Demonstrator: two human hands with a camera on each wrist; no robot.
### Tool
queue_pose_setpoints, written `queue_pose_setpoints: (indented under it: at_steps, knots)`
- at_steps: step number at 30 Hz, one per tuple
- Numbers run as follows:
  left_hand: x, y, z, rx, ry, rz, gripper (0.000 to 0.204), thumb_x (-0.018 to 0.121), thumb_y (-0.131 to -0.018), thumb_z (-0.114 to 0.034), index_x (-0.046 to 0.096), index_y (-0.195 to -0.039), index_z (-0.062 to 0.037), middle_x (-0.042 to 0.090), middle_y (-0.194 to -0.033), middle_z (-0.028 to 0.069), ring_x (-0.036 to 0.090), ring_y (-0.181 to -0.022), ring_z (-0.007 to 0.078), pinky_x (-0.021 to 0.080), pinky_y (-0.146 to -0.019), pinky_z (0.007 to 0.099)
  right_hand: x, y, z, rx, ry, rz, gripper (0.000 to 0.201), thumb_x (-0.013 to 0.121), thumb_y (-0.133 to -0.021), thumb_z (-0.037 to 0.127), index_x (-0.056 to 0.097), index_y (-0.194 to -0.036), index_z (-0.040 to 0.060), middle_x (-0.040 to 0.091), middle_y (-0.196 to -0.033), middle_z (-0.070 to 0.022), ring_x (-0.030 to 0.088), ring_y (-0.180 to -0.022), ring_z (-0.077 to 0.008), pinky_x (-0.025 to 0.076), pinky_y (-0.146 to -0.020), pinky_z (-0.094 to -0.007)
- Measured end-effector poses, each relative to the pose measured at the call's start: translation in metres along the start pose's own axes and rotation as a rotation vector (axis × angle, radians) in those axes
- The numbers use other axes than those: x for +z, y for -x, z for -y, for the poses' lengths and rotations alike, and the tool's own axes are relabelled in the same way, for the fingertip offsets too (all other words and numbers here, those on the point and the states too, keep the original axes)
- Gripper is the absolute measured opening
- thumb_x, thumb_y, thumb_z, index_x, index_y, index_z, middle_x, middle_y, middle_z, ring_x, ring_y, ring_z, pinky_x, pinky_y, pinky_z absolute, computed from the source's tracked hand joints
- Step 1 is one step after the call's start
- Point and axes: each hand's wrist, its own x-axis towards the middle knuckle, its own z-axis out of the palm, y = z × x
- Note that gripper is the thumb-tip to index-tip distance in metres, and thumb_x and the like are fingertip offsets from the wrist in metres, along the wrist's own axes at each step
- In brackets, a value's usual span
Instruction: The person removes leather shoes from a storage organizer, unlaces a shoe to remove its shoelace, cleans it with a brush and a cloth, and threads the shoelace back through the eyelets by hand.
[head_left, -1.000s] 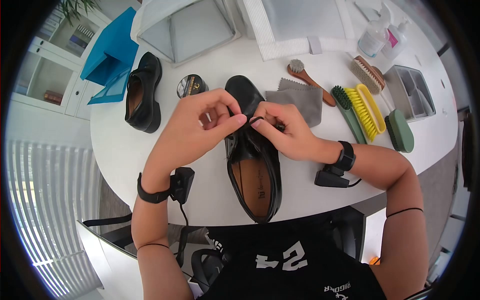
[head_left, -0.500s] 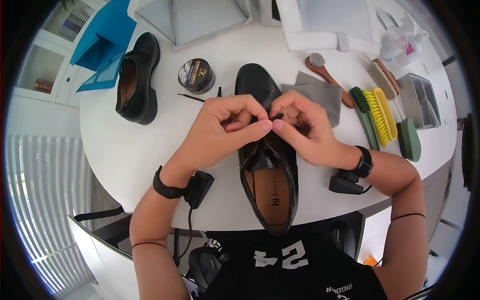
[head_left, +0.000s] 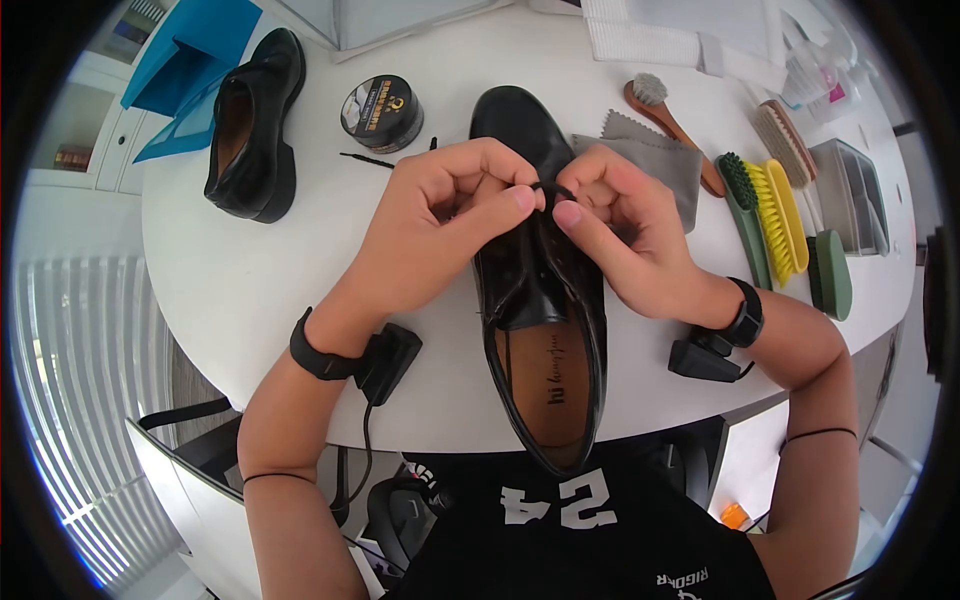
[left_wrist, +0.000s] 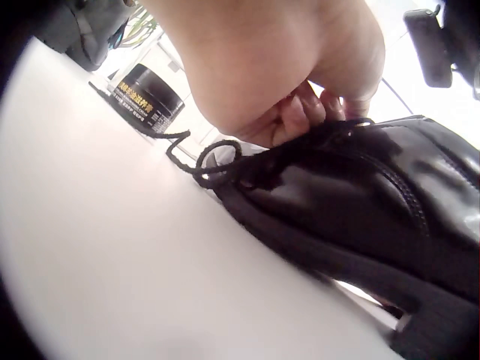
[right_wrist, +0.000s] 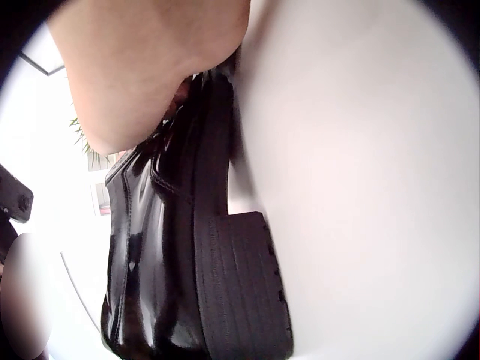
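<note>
A black leather lace-up shoe (head_left: 545, 290) lies on the table with its toe pointing away and its heel at the near edge. Over its lacing, both hands meet at a black shoelace (head_left: 550, 188). My left hand (head_left: 430, 225) pinches the lace between thumb and forefinger. On the other side my right hand (head_left: 645, 235) also pinches it, thumb uppermost and the other fingers curled. A short dark stretch of lace spans the two fingertips. In the left wrist view a loose lace (left_wrist: 176, 154) loops off the shoe's side toward a round tin. The eyelets are partly hidden.
A second black shoe (head_left: 255, 125) stands at left beside a blue folder (head_left: 190, 55). Beyond the hands is a black polish tin (head_left: 382, 113). To the right lie a grey cloth (head_left: 660, 165), a wooden-handled brush (head_left: 675, 130), a yellow brush (head_left: 785, 220) and green brushes (head_left: 828, 275).
The head view has shifted, so the tin and second shoe sit higher and farther left. The hands stay over the lacing, fingertips slightly farther apart than half a second ago, with lace showing between them.
</note>
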Motion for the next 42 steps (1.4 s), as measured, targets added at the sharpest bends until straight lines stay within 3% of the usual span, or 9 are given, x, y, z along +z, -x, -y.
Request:
queue_pose_setpoints:
  at_steps: [6,17,29,34,42]
  knots:
    - [-0.0066,0.0015,-0.0033,0.003,0.018,0.094,0.010,0.061,-0.107,-0.012,0.066,-0.108,-0.0034,0.062,-0.096,-0.0053,0.048,-0.084,0.0016,0.038,-0.076,0.0208,0.0031,0.0011,0.0043,0.072,-0.043,-0.050,0.010,0.066,-0.113,0.007,0.059,-0.107,0.0027,0.044,-0.073,0.0085,0.033,-0.066,-0.0017,0.027,-0.060,-0.0237]
    - [-0.0062,0.0025,-0.0064,-0.026,0.046,0.088,0.009,0.055,-0.101,-0.007,0.063,-0.102,-0.0037,0.054,-0.089,-0.0070,0.042,-0.080,0.0023,0.034,-0.072,0.0222,-0.0015,-0.0025,0.0004,-0.092,0.106,0.046,0.008,0.070,-0.108,0.006,0.062,-0.109,0.0044,0.039,-0.063,0.0071,0.031,-0.057,-0.0036,0.024,-0.055,-0.0275]
    - [-0.0038,0.0027,-0.0029,0.044,-0.023,0.079,0.007,0.057,-0.103,-0.008,0.063,-0.104,-0.0040,0.054,-0.088,-0.0068,0.042,-0.079,0.0025,0.035,-0.072,0.0224,0.0010,0.0003,0.0100,0.098,-0.085,-0.028,0.009,0.068,-0.112,0.008,0.063,-0.110,0.0008,0.054,-0.076,0.0064,0.042,-0.071,0.0005,0.033,-0.063,-0.0210]
    - [-0.0024,0.0021,-0.0025,0.069,-0.036,0.077,0.006,0.057,-0.103,-0.008,0.062,-0.103,-0.0042,0.053,-0.087,-0.0068,0.041,-0.078,0.0027,0.034,-0.071,0.0225,0.0000,0.0019,0.0094,-0.094,0.135,-0.075,0.009,0.068,-0.111,0.007,0.063,-0.108,0.0008,0.053,-0.073,0.0052,0.041,-0.068,-0.0018,0.034,-0.062,-0.0223]
    - [-0.0041,0.0015,0.0021,0.089,-0.079,0.064,0.007,0.056,-0.100,-0.008,0.061,-0.102,-0.0039,0.053,-0.086,-0.0058,0.041,-0.077,0.0034,0.034,-0.070,0.0234,-0.0020,-0.0029,0.0013,-0.155,0.161,-0.031,0.007,0.070,-0.109,0.006,0.064,-0.106,0.0018,0.047,-0.068,0.0067,0.036,-0.061,-0.0025,0.029,-0.057,-0.0245]
